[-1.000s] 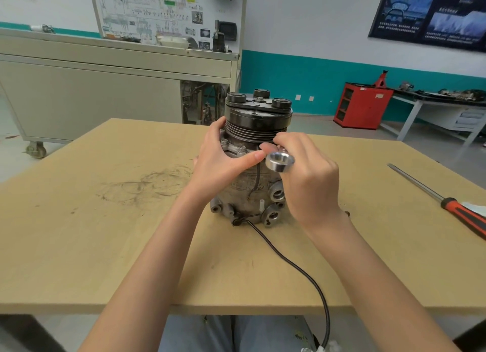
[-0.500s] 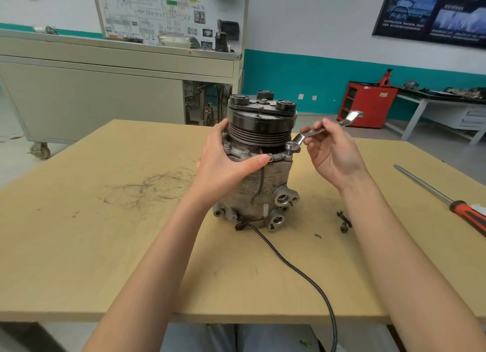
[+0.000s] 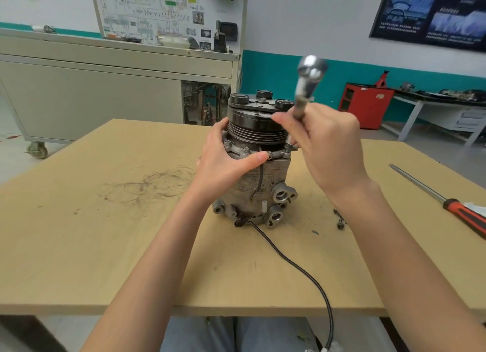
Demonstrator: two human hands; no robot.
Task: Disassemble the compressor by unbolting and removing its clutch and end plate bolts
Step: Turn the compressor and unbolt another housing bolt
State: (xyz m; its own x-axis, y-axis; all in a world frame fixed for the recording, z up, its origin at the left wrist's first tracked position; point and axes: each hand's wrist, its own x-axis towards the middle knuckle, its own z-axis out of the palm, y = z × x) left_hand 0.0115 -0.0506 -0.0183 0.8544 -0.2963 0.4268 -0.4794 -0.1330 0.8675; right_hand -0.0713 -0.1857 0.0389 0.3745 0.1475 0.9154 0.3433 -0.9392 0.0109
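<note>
Wrench (image 3: 307, 81) held in closed grip of right hand (image 3: 328, 151); left hand (image 3: 226, 167) clasps compressor (image 3: 265, 186).

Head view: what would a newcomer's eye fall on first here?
The grey compressor stands upright on the table, centre, gripped by the left hand. The right hand holds a shiny, blurred wrench at the compressor's upper right. A red-handled screwdriver lies near the table's right edge.

Compressor (image 3: 259, 178) stood upright on wooden table (image 3: 105, 246), left hand (image 3: 226, 167) gripped its body below the pulley, right hand (image 3: 328, 151) held a blurred wrench (image 3: 305, 88) at a flange bolt, loose bolts (image 3: 340, 220) and screwdriver (image 3: 447, 207) lay right.
</note>
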